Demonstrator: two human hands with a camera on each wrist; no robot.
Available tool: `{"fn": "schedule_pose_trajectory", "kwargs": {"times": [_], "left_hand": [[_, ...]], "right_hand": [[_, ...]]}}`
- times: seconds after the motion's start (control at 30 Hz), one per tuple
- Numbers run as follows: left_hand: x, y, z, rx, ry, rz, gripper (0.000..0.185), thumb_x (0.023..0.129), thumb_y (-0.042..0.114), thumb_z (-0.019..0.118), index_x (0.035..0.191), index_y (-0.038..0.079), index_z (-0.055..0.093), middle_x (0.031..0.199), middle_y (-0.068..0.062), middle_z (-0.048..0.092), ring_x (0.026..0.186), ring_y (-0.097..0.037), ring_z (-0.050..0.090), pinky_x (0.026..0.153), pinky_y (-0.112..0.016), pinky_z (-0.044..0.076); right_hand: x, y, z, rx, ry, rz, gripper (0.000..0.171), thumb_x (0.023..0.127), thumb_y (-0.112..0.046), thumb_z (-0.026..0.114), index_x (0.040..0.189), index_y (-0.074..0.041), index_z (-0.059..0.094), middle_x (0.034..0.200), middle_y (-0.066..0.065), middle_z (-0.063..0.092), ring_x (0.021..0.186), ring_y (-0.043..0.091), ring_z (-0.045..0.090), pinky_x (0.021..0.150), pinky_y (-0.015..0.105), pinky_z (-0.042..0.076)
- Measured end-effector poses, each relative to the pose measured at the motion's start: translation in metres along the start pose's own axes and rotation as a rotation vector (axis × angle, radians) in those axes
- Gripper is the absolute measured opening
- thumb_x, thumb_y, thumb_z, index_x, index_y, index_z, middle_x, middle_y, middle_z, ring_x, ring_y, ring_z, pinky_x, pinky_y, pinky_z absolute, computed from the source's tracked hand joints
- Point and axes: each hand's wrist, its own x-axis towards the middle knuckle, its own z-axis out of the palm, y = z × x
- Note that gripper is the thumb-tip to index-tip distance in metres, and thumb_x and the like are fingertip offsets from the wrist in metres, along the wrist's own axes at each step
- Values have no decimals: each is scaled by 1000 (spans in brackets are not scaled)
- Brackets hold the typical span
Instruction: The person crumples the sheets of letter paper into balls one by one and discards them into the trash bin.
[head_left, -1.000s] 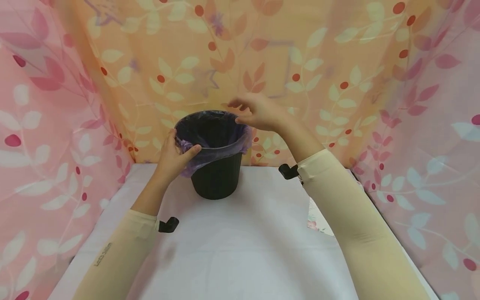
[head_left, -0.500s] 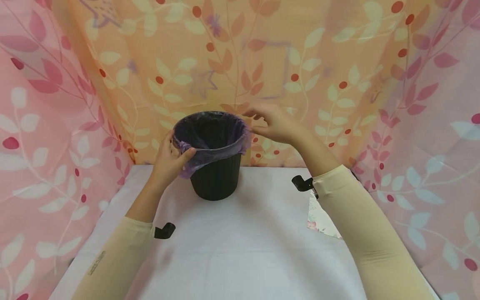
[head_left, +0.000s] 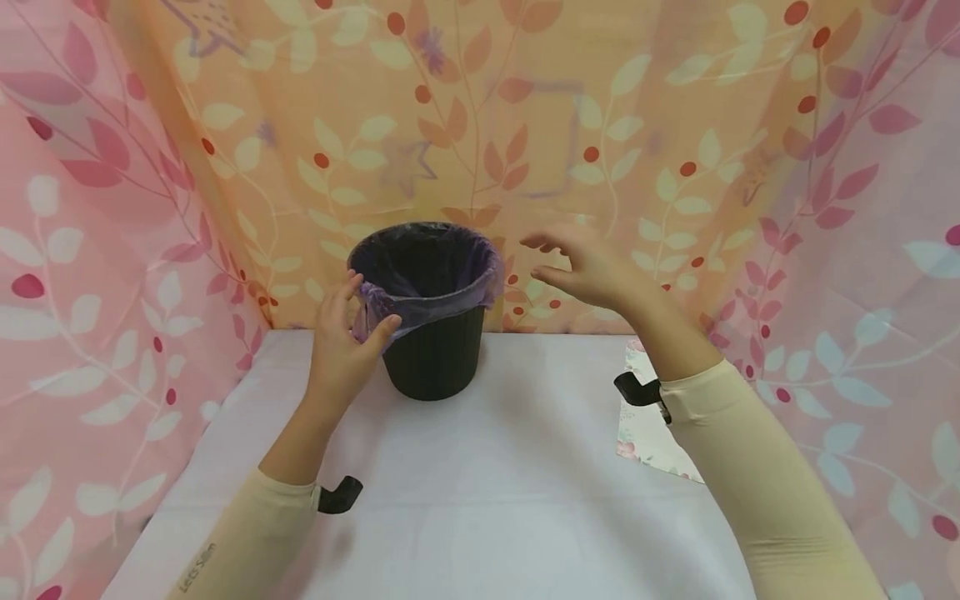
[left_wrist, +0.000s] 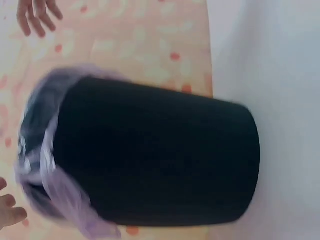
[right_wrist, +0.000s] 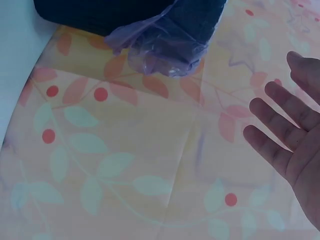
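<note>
A black trash bin [head_left: 433, 358] stands upright near the back of the white table. A thin purple trash bag [head_left: 431, 310] lines it, its edge folded over the rim and hanging lower on the left side. My left hand [head_left: 343, 342] is beside the bin's left rim with fingers and thumb spread; the left wrist view shows a gap between its fingertips and the bag [left_wrist: 65, 190]. To the right of the bin my right hand [head_left: 588, 265] is in the air, apart from it, fingers loosely extended and holding nothing. The right wrist view shows that palm [right_wrist: 305, 165] bare.
A floral-printed white sheet [head_left: 648, 425] lies on the table at the right, partly hidden by my right forearm. Patterned curtains [head_left: 480, 108] close off the back and both sides. The white tabletop [head_left: 450, 500] stretches in front of the bin.
My right hand has moved from over the bin's right rim away to the right. My left hand has let go of the left rim and drawn back slightly. The bin stays in place.
</note>
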Motion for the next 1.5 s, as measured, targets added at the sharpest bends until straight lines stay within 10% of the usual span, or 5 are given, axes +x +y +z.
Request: {"fn": "schedule_pose_trajectory", "kwargs": {"times": [0.5, 1.17, 1.5], "left_hand": [[-41, 67, 52, -55, -127, 288, 77, 87, 24, 84, 150, 3, 46, 160, -10, 42, 153, -30, 30, 125, -49, 24], [-71, 87, 160, -145, -503, 107, 75, 92, 41, 77, 153, 15, 44, 157, 2, 45, 146, -18, 38, 119, -43, 38], [-85, 86, 211, -126, -653, 3, 71, 93, 44, 75, 153, 17, 45, 155, 3, 47, 147, -17, 38, 119, -40, 38]], "right_hand": [[-82, 16, -6, -49, 64, 205, 40, 96, -17, 73, 135, -12, 65, 134, 8, 67, 122, 33, 60, 101, 55, 49], [-170, 47, 6, -77, 197, 308, 43, 92, -11, 77, 133, -17, 65, 129, 7, 69, 113, 32, 63, 92, 57, 51], [-204, 70, 13, -77, 238, 353, 44, 90, -6, 78, 131, -12, 66, 128, 9, 70, 118, 28, 61, 101, 27, 46]]}}
